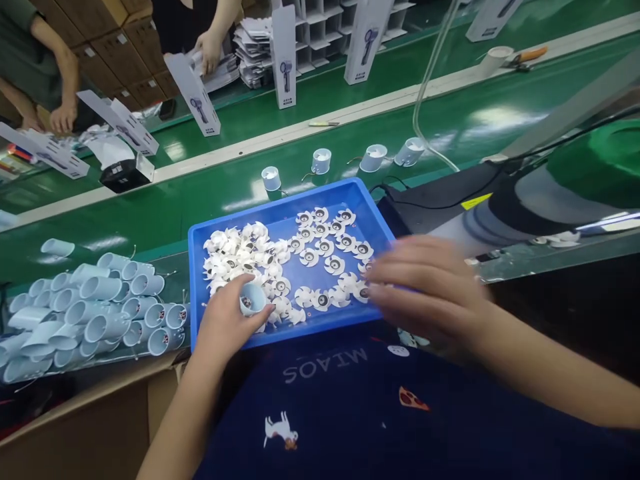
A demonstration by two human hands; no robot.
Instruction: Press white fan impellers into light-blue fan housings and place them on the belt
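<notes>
My left hand [231, 319] is closed around a light blue plastic cylinder [256, 298], its open end tilted up toward me with small parts visible inside. It is held over the near left part of a blue tray [287, 333]. White fan blade wheels [233, 250] are heaped in the tray's left half; more fan wheels [334, 265] lie spread out on the right, their dark round hubs facing up. My right hand [425, 283], smeared by motion, is over the tray's right edge, nearest to those wheels. Whether its fingers hold anything cannot be made out.
Many light blue cylinders [103, 288] are piled at the left. Several stand in a row on the green conveyor [210, 193] beyond the tray. White printed boxes [284, 60] line the far side, where two people's hands work. A grey tube [530, 193] slants in at right.
</notes>
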